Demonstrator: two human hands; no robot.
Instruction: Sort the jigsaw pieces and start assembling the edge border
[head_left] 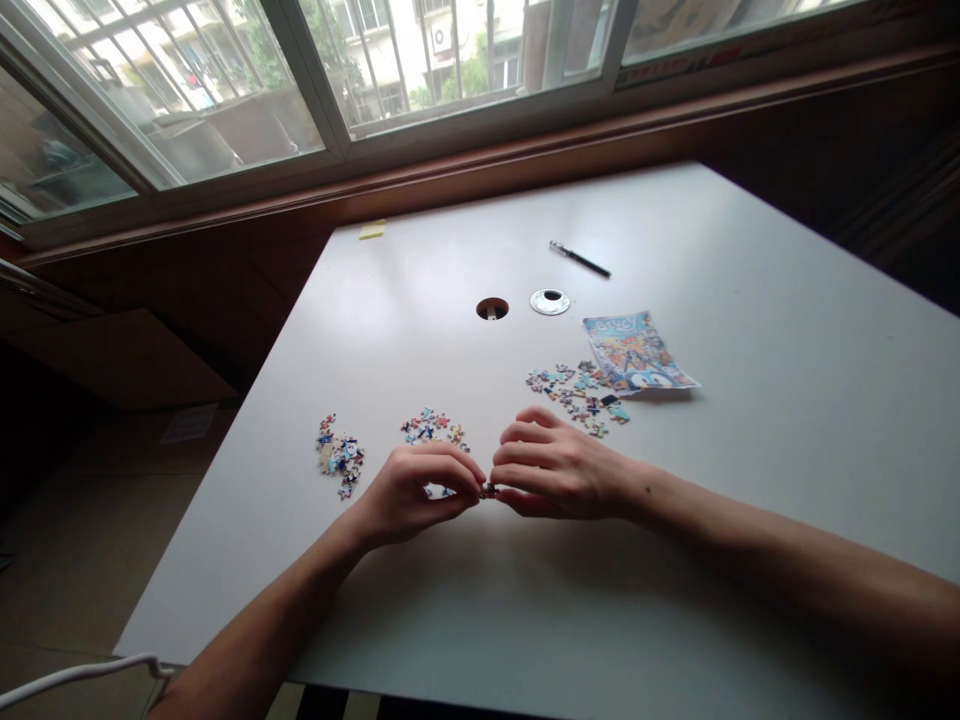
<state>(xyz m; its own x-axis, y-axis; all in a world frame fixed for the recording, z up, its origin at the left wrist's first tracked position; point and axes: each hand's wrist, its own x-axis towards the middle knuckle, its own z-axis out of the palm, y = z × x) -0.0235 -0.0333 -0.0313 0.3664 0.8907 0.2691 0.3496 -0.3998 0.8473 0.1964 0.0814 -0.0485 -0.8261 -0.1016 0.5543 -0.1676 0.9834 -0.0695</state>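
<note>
My left hand [420, 490] and my right hand [555, 465] meet fingertip to fingertip just above the white table [750, 330]. Both are pinched on small jigsaw pieces [487, 490] held between them. A small pile of loose pieces [433, 428] lies just beyond my left hand. Another pile [339, 455] lies further left. A third pile [577, 392] lies beyond my right hand, next to a colourful picture sheet [636, 353].
A black pen [580, 259] lies further back. A round cable hole [492, 308] and its white cap [550, 301] sit mid-table. A yellow note [372, 230] lies at the far left corner. Windows run along the back; a white cable [75, 675] hangs at the lower left.
</note>
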